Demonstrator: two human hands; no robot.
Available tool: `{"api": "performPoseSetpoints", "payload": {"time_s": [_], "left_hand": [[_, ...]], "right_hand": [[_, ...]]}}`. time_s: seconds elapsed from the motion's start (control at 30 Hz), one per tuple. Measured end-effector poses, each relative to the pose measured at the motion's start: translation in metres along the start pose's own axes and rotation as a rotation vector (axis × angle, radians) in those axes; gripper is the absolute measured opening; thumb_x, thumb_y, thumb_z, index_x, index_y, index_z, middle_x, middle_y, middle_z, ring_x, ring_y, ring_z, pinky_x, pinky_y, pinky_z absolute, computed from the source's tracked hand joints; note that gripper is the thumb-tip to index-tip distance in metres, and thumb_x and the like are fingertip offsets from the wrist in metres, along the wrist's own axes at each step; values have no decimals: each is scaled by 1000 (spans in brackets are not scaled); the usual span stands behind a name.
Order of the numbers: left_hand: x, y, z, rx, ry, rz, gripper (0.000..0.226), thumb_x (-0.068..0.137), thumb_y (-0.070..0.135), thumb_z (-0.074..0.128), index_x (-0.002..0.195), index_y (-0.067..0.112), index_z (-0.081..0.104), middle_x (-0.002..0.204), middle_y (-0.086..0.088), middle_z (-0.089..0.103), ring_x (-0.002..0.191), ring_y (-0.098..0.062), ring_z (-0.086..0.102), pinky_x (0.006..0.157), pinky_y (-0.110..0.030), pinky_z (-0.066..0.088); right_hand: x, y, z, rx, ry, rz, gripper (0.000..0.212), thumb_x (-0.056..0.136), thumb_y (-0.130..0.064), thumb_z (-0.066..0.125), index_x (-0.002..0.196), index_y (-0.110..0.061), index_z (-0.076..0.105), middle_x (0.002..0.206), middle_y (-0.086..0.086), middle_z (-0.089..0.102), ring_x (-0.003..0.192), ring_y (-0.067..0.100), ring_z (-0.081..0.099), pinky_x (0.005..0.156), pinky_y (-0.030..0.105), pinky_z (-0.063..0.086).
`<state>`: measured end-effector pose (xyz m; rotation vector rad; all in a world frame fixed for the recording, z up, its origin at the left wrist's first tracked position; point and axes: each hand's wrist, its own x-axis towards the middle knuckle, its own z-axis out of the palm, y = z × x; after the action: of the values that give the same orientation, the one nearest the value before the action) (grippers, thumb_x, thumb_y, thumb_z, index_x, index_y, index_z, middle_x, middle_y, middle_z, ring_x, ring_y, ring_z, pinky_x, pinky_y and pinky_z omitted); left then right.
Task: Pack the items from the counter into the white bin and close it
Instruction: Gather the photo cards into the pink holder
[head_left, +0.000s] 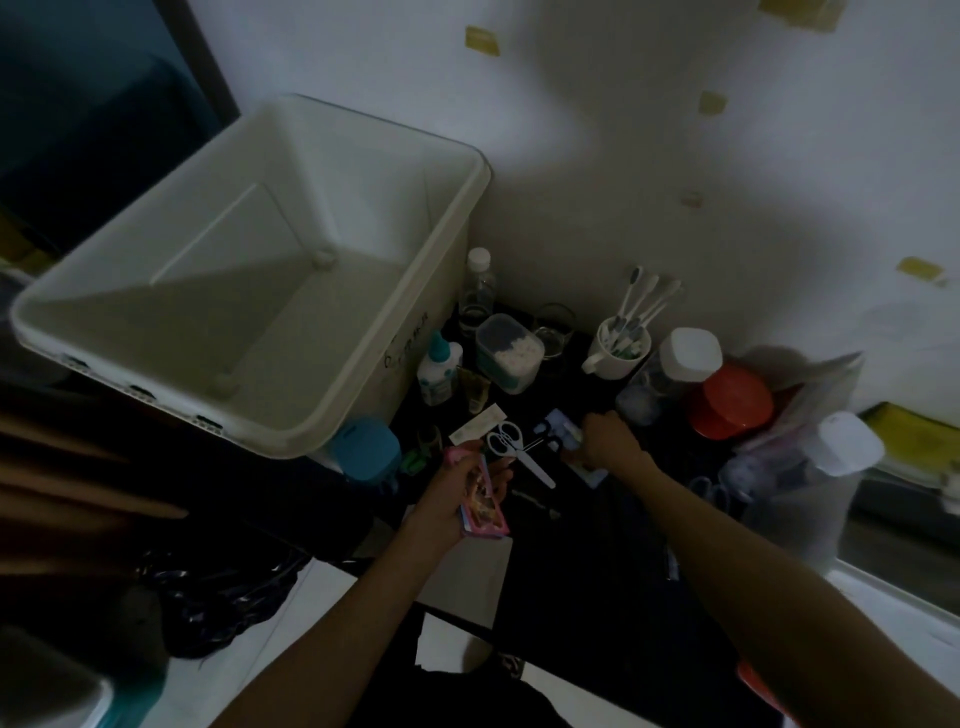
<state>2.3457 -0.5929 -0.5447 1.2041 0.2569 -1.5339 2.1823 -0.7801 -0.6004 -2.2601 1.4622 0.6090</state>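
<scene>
Bin: large white plastic bin (249, 291) sits open and empty at the counter's left end, up and left of both hands; no lid in view.
Left hand (462, 499): fingers curled round a flat pink-edged packet (483, 501), nearer the bin.
Right hand (605, 439): down on a pale blue card pack (563, 428) beside white-handled scissors (511, 447); grip unclear.
Judgement: packet goes first, up-left over the near rim.

White bin (291, 156): smooth matt plastic; counter (582, 519): dark, matt. Clear glossy plastic on bottle (478, 291) & swab box (509, 353), scissors (511, 447) w/ white plastic handles. Mug (618, 353) looks glazed ceramic, red lid (727, 402) shiny plastic, pink packet (483, 499) glossy.
</scene>
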Motion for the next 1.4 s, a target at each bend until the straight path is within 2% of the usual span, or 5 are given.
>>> {"api": "performPoseSetpoints", "payload": {"time_s": [0.23, 0.4, 0.67, 0.97, 1.4], "left_hand": [[-6, 7, 17, 16, 0, -69, 55, 104, 33, 34, 77, 7, 73, 69, -12, 69, 62, -20, 66, 68, -27, 49], [-19, -3, 25, 130, -38, -21, 63, 101, 54, 28, 140, 8, 43, 130, -20, 56, 120, -42, 54, 93, -49, 48], [-20, -15, 42, 150, -47, 34, 53, 102, 48, 32, 87, 17, 72, 83, -6, 64, 71, -18, 64, 66, -31, 51], [-31, -42, 34, 543, 71, 462, 20, 99, 36, 50, 103, 16, 49, 86, -5, 59, 82, -23, 62, 74, -35, 53], [-28, -67, -12, 1225, -541, 418, 40, 84, 28, 75, 120, 18, 60, 126, 4, 59, 117, -8, 58, 97, -33, 52]], "right_hand": [[-67, 4, -2, 368, 329, 225, 16, 90, -23, 59, 91, -7, 61, 99, 13, 67, 90, 33, 66, 71, 35, 53], [-136, -34, -12, 959, 396, -51, 14, 87, -22, 72, 97, -13, 70, 82, -2, 72, 68, 4, 66, 64, 26, 56], [-166, -55, 21, 915, 428, -21, 42, 77, -47, 77, 88, -14, 53, 70, 2, 62, 60, 7, 59, 53, 25, 48], [-184, -83, 42, 1974, -356, 310, 50, 102, -45, 39, 116, -2, 59, 79, 8, 53, 56, 14, 44, 41, 21, 33], [-208, 10, 97, 1188, 3, 249, 20, 101, -18, 45, 106, -7, 61, 101, 10, 61, 84, 15, 58, 64, 23, 44]]}}
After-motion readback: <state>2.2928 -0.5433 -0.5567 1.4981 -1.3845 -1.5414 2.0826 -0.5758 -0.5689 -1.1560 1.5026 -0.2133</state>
